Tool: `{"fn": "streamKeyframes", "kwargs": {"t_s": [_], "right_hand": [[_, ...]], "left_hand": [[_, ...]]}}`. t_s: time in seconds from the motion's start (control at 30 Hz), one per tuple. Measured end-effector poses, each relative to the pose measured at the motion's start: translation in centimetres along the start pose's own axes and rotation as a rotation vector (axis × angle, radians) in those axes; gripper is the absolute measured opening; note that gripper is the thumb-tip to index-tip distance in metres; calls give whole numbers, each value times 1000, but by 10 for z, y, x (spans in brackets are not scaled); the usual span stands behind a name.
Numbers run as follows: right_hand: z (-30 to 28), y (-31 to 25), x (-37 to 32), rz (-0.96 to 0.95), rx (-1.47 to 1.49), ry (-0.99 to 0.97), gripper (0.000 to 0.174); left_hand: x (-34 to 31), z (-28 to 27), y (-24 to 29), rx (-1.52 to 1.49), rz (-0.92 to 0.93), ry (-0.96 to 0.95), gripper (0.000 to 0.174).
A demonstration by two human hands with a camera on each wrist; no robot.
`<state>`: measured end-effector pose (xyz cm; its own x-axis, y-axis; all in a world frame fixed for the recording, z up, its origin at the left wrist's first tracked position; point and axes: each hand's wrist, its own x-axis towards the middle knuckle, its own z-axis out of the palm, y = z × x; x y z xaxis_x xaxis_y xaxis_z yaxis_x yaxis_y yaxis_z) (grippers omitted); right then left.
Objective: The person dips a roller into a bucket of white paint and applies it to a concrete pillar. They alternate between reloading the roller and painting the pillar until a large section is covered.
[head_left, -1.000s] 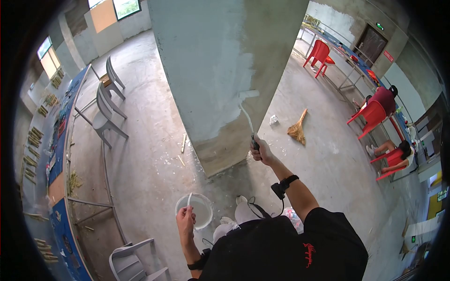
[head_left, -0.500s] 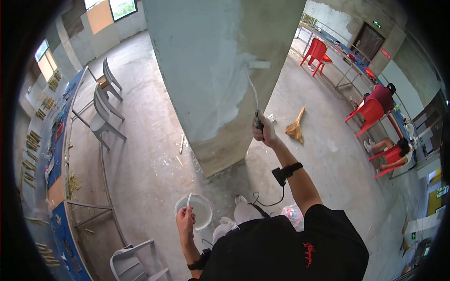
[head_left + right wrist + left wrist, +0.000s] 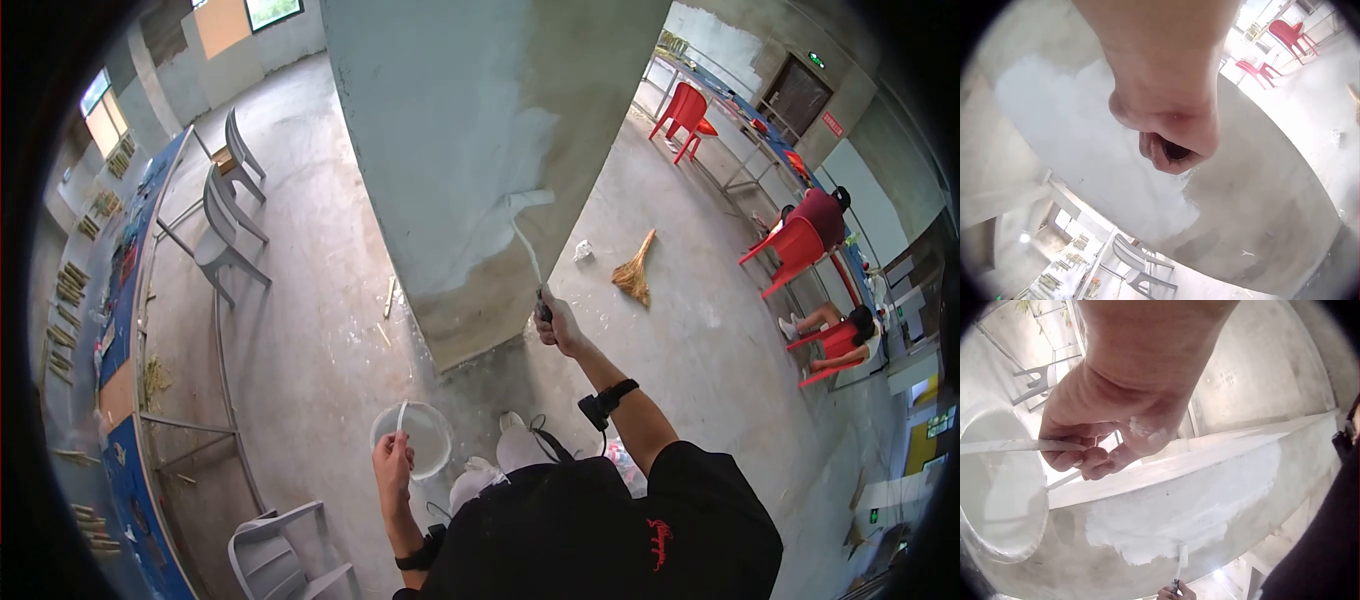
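My right hand [image 3: 560, 325] grips the dark handle of a paint roller [image 3: 532, 198]. Its white roller head lies against the pillar [image 3: 440, 150], where pale wet paint meets bare grey-brown surface. In the right wrist view, curled fingers [image 3: 1169, 159] wrap the handle's end, and the hand hides the roller head. Low at my left side, my left hand [image 3: 393, 465] pinches the white strip-like handle [image 3: 1010, 446] of a round white bucket [image 3: 449, 425]. The left wrist view shows white smears on this hand and pale liquid inside the bucket.
A straw broom [image 3: 635, 270] and a crumpled white scrap [image 3: 583, 250] lie right of the pillar. Grey chairs [image 3: 222, 225] and a long blue-topped table [image 3: 120, 350] line the left. Two people sit on red chairs [image 3: 795, 250] at the right-hand table.
The roller went up the pillar by half a second ago, then came back down, my right hand moving with it. My left hand stays at the bucket.
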<state>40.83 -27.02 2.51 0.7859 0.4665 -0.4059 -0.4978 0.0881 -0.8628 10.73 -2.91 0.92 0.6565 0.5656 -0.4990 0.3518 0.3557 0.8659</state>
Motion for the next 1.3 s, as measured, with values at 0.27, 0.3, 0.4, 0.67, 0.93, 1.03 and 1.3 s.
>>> {"fn": "streamKeyframes", "kwargs": {"t_s": [0.27, 0.3, 0.4, 0.67, 0.93, 1.03, 1.3], "right_hand": [[45, -44, -7, -198, -17, -73, 53], [48, -52, -5, -228, 3, -117, 52], [58, -69, 1, -233, -9, -155, 52], [51, 2, 13, -91, -17, -105, 56], [15, 64, 10, 152, -151, -37, 54], [17, 73, 6, 130, -172, -18, 53], [75, 8, 4, -154, -110, 35, 51]], "left_hand": [[-5, -5, -1, 2, 5, 20, 23], [-5, -5, -2, 10, 5, 24, 23], [-3, -6, -4, 7, 3, 25, 24], [-6, -4, 0, -7, 1, 48, 24], [-6, 1, 5, 22, -5, 23, 24], [-6, 3, 3, 35, -17, 19, 24], [-11, 0, 0, 55, -24, 31, 25]]}}
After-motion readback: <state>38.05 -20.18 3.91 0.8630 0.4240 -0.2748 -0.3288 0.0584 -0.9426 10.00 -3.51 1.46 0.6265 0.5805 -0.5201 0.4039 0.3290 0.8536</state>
